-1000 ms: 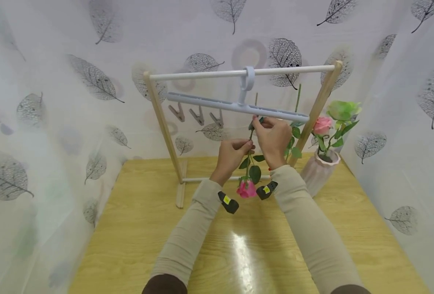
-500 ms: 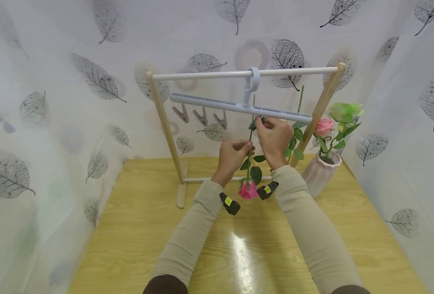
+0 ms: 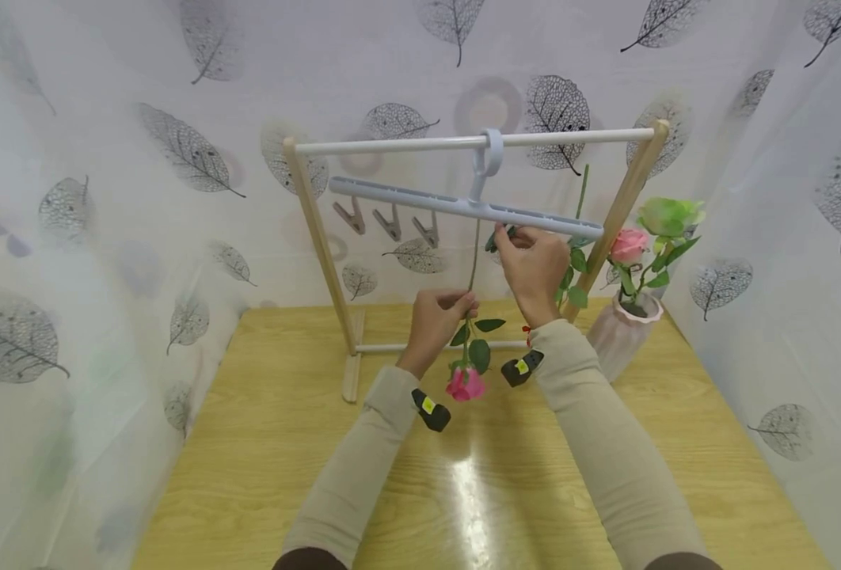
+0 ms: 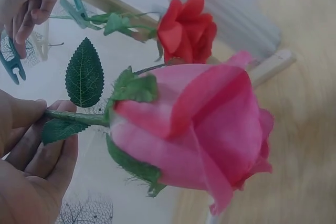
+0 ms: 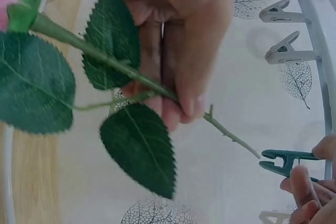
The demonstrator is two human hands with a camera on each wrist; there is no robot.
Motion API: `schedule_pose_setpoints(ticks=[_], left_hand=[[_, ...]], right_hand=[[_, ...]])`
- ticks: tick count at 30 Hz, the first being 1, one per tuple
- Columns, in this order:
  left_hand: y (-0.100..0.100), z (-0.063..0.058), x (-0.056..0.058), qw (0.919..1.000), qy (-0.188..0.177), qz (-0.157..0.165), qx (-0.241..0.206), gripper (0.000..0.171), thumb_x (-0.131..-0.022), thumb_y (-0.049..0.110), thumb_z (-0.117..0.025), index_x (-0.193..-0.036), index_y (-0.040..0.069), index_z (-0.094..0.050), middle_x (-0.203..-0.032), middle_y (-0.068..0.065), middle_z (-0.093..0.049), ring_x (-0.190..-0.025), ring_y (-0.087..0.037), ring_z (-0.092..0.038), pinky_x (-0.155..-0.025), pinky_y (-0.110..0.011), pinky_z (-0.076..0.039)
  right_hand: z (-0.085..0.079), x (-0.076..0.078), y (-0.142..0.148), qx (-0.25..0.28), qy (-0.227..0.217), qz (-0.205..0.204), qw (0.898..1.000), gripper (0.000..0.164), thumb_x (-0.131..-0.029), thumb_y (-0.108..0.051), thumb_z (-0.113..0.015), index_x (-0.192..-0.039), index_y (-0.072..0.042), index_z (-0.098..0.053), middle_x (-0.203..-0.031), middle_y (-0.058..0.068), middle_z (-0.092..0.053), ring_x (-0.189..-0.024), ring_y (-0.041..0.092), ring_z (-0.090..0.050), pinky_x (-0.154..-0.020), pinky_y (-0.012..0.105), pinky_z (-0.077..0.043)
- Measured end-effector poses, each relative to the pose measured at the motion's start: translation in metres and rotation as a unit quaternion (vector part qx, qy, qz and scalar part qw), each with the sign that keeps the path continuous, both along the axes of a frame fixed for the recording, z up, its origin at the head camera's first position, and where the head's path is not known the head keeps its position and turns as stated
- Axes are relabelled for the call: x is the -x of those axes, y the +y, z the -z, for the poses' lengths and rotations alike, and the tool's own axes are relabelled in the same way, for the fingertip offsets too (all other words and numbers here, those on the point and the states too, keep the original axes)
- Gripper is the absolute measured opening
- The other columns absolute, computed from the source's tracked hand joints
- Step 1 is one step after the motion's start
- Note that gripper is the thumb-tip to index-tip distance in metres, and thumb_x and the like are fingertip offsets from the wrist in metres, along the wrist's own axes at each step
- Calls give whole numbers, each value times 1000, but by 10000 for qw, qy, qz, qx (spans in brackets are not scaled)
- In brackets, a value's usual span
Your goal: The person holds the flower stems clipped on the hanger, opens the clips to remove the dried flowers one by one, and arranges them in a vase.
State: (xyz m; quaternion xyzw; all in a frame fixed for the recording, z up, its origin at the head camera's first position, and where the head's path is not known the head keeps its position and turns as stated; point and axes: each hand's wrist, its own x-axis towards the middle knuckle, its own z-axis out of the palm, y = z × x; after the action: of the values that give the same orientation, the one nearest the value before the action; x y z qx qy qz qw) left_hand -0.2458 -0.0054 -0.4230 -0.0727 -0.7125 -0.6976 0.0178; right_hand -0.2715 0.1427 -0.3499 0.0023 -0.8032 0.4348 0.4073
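Observation:
My left hand point(image 3: 436, 326) pinches the stem of a bright pink artificial rose point(image 3: 466, 384), whose bloom hangs downward with dark green leaves around the stem. Under the right half of the pale blue hanger point(image 3: 420, 199), my right hand point(image 3: 534, 265) pinches a dark green clothespin point(image 5: 286, 162) by its handles. In the right wrist view the clothespin's jaws stand apart and the stem's end lies just short of them. A red rose point(image 4: 188, 30) hangs from another green clip point(image 4: 75, 11) farther right; the head view hides its bloom.
Three grey clothespins point(image 3: 388, 225) hang along the hanger's left half. The hanger hooks over the white rod point(image 3: 392, 146) of a wooden-legged rack point(image 3: 318, 245). At right, a ribbed vase point(image 3: 620, 336) holds a pink rose and a green flower on the wooden table point(image 3: 264, 443).
My left hand has drawn the pink rose down and to the left, so its stem has come away from the clothespin. My right hand has stayed at the clothespin.

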Motion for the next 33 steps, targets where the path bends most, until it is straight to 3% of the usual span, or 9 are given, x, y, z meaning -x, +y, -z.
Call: schedule_pose_setpoints(ticks=[4,7,15,21,28,33], left_hand=[[-6,8,-5,9997,-70,-30,226,18,-97,13,-71,-105,-3,-76,-89,-11,-77,-77,-19,-75,-78,-27,-60],[-12,11,-10,9982,-94,-54,590,19,-97,17,-71,-104,0,-77,-88,-7,-77,-76,-14,-74,-74,-26,-60],[-31,16,-27,9914,76,-47,1303,20,-98,18,-70,-108,1,-76,-92,-9,-77,-83,-20,-74,-76,-27,-60],[-45,22,-37,9872,87,-43,1592,18,-98,19,-70,-108,5,-77,-93,-5,-77,-84,-16,-73,-78,-28,-60],[-63,26,-53,9817,-37,-139,1898,20,-97,23,-71,-110,9,-77,-95,0,-75,-86,-13,-70,-80,-31,-59],[-69,25,-60,9744,129,-120,2242,19,-97,21,-71,-110,7,-77,-95,-2,-76,-85,-12,-69,-78,-29,-59]], right_hand=[[-1,-3,1,91,-305,-4,9995,31,-89,-31,-78,-87,0,-81,-79,13,-76,-71,24,-75,-55,18,-48],[0,-5,3,138,-522,5,9985,36,-89,-36,-78,-90,0,-80,-81,12,-77,-72,23,-76,-55,13,-45],[0,-12,4,434,-955,-64,9945,44,-89,-41,-76,-105,0,-78,-92,13,-77,-77,24,-76,-69,34,-57],[4,-21,6,592,-1204,-356,9903,45,-91,-39,-76,-113,0,-76,-99,14,-77,-79,28,-75,-79,40,-58],[9,-33,11,368,-1020,-782,9910,37,-92,-36,-75,-110,-3,-78,-100,10,-77,-78,25,-75,-61,15,-52],[12,-44,13,188,-839,-1155,9896,31,-92,-28,-77,-108,-1,-77,-102,10,-77,-78,28,-74,-62,11,-50]])
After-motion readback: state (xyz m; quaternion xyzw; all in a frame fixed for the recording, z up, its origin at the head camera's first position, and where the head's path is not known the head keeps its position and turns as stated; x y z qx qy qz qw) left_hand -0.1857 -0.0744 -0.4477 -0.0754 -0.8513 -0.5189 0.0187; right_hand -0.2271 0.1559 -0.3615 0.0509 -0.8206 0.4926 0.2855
